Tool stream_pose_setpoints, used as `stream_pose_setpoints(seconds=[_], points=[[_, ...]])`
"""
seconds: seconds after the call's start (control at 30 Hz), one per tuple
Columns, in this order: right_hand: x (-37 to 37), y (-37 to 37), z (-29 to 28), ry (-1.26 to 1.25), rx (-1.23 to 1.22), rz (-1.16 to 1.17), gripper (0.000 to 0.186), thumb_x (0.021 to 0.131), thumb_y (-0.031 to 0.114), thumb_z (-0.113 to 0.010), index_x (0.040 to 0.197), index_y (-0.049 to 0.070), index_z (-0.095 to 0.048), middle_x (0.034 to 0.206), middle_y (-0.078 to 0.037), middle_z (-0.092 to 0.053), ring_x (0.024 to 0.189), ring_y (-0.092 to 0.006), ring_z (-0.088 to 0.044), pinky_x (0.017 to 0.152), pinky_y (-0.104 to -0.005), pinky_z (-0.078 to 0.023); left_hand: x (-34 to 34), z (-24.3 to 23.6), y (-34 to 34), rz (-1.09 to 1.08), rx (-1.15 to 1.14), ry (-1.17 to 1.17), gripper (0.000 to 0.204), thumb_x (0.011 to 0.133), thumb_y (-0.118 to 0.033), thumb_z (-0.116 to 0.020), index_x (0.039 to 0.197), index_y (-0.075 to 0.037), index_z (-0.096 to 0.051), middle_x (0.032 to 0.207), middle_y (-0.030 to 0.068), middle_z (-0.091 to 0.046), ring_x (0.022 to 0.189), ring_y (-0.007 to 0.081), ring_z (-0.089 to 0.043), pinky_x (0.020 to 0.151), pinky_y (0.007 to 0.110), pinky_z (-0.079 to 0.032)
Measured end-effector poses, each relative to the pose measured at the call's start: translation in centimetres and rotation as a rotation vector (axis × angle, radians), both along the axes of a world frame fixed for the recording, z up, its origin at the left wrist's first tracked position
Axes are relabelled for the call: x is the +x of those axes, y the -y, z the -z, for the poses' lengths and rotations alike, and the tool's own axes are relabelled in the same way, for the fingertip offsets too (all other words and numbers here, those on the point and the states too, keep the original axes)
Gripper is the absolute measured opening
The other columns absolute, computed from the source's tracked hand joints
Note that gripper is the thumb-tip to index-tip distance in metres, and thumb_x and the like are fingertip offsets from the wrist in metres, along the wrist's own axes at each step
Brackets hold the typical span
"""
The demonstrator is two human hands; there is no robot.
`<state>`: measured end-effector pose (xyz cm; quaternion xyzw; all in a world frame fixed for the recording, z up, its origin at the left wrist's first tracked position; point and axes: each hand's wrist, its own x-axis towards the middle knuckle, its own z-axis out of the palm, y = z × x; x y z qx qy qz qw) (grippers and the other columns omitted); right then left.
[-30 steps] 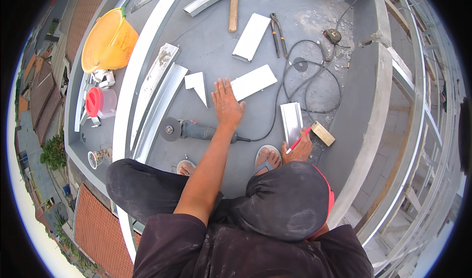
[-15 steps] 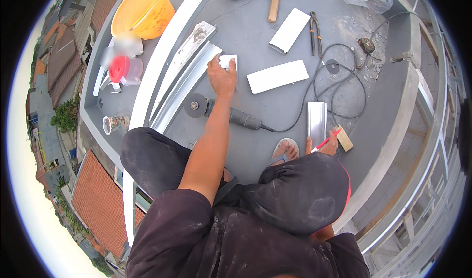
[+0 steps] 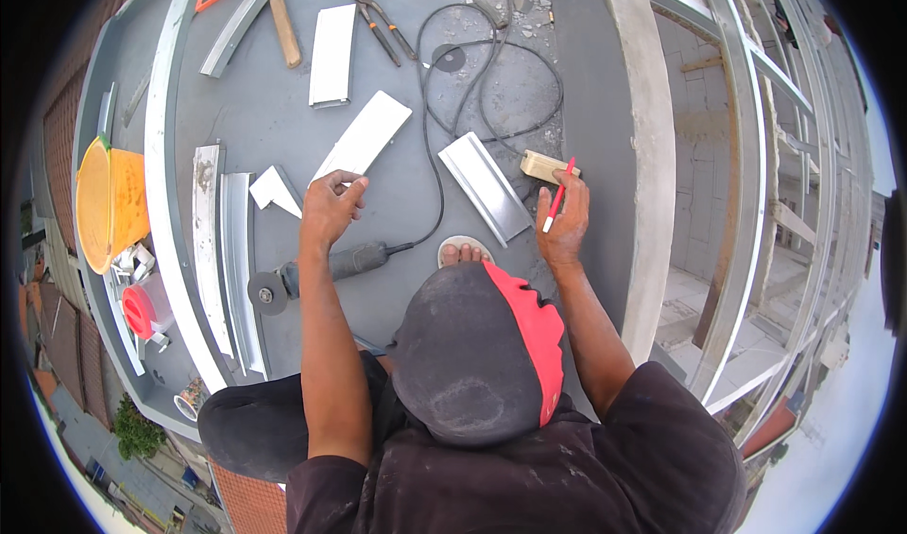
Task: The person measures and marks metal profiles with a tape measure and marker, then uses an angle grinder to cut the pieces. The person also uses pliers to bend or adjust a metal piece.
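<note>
My right hand (image 3: 565, 222) is closed on a slim red pencil (image 3: 561, 194) with a pale end, held upright between the fingers. Just beyond it lies a small wooden block (image 3: 546, 166). To its left is a channel-shaped white metal piece (image 3: 485, 189). My left hand (image 3: 333, 209) hovers at the near end of a white panel piece (image 3: 364, 135), its fingers loosely bent and apart with nothing visible in them; whether they touch the panel I cannot tell. A small notched white piece (image 3: 276, 191) lies left of that hand. Below it rests an angle grinder (image 3: 354, 261).
Long metal profiles (image 3: 242, 269) lie at the left, near a yellow bucket (image 3: 128, 198). A black cord (image 3: 557, 109) loops over the floor. Farther off are another white panel (image 3: 332, 57), pincers (image 3: 383, 28) and a hammer (image 3: 282, 24). A low concrete wall (image 3: 652, 156) borders the right.
The view has swung to the right. My left hand has left the small white piece and moved right, beside the white panel. My right hand has come up from beside my knee, still holding the pencil.
</note>
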<state>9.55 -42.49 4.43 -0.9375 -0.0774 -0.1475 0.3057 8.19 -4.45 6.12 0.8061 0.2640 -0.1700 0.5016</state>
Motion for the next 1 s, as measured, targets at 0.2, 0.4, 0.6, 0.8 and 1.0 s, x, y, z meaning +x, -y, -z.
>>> stream_pose_setpoints(seconds=[0.2, 0.4, 0.6, 0.8, 1.0], points=[[-7.7, 5.0, 2.3, -0.222, -0.038, -0.006, 0.022, 0.098, 0.001, -0.066, 0.120, 0.003, -0.068, 0.119, -0.019, -0.071, 0.114, -0.0402, -0.066, 0.100, -0.0481, -0.053, -1.0, 2.0, 4.4, 0.299, -0.213, -0.274, 0.041, 0.099, -0.030, -0.076, 0.118, 0.006, -0.073, 0.075, 0.0101, -0.073, 0.057, 0.0153, -0.066, 0.053, 0.029, -0.051], [-10.5, 3.0, 2.0, -0.186, -0.209, -0.024, 0.034, 0.093, 0.005, -0.073, 0.126, 0.003, -0.066, 0.127, -0.020, -0.069, 0.117, -0.0419, -0.065, 0.103, -0.0500, -0.052, -0.5, 1.3, 3.1, 0.219, -0.192, -0.264, 0.038, 0.099, -0.028, -0.076, 0.118, 0.006, -0.074, 0.075, 0.0106, -0.073, 0.056, 0.0144, -0.065, 0.051, 0.028, -0.049], [-1.6, -0.5, 0.7, -0.074, 0.023, -0.111, 0.032, 0.094, 0.005, -0.073, 0.125, 0.002, -0.066, 0.120, -0.021, -0.069, 0.112, -0.0410, -0.065, 0.097, -0.0495, -0.053, 0.3, -2.4, -0.8, -0.083, -0.132, -0.106, 0.040, 0.099, -0.029, -0.076, 0.121, 0.005, -0.074, 0.072, 0.0096, -0.072, 0.054, 0.0124, -0.062, 0.049, 0.027, -0.045], [17.9, -7.1, 1.2, 0.096, 0.067, -0.209, 0.031, 0.096, 0.007, -0.072, 0.126, 0.003, -0.066, 0.117, -0.020, -0.070, 0.111, -0.0411, -0.065, 0.095, -0.0516, -0.052, 0.1, -7.1, -3.0, -0.234, -0.043, -0.033, 0.041, 0.100, -0.029, -0.075, 0.124, 0.004, -0.074, 0.071, 0.0084, -0.071, 0.053, 0.0106, -0.058, 0.052, 0.027, -0.044], [38.1, -10.0, 3.8, 0.195, -0.198, -0.281, 0.061, 0.089, 0.019, -0.083, 0.142, 0.005, -0.057, 0.138, -0.021, -0.063, 0.129, -0.0441, -0.058, 0.109, -0.0514, -0.048, -1.7, -7.3, -4.3, -0.189, -0.057, -0.070, 0.044, 0.101, -0.030, -0.075, 0.128, 0.005, -0.073, 0.071, 0.0084, -0.072, 0.054, 0.0120, -0.060, 0.054, 0.030, -0.048]])
